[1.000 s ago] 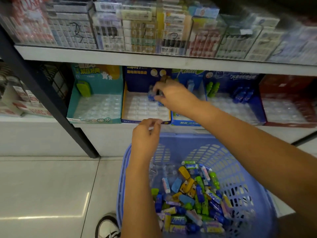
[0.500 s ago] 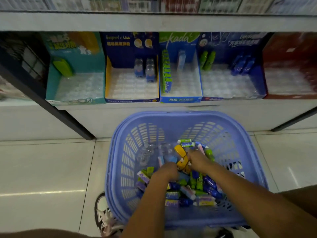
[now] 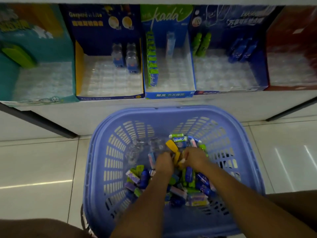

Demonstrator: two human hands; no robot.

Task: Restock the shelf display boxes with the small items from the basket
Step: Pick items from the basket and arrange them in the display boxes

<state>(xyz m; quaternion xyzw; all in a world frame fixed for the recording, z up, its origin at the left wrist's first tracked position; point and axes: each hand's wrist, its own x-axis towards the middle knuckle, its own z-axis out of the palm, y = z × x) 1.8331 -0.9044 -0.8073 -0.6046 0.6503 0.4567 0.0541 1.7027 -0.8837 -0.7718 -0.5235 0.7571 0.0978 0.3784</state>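
Observation:
A lilac plastic basket (image 3: 168, 111) stands on the floor below the shelf, holding a pile of small items (image 3: 188, 188) in blue, green, purple and yellow. Both my hands are down in that pile. My left hand (image 3: 163, 164) has its fingers dug in beside a yellow item (image 3: 171, 146), and its fingertips are hidden. My right hand (image 3: 195, 158) pinches a small yellow-orange item (image 3: 181, 161) at its fingertips. On the shelf, the navy display box (image 3: 109, 96) holds two clear bear-shaped items (image 3: 126, 55).
A teal box (image 3: 34, 81) stands left of the navy one. To its right are a kada box (image 3: 169, 95) with a row of green packs (image 3: 151, 60), a blue box (image 3: 229, 74) and a red box (image 3: 291, 71). A black shelf leg (image 3: 42, 122) slants at the left. White floor tiles surround the basket.
One second ago my right hand was at the navy box and my left hovered over the basket. Both hands have since dropped into the pile and stay there, close together.

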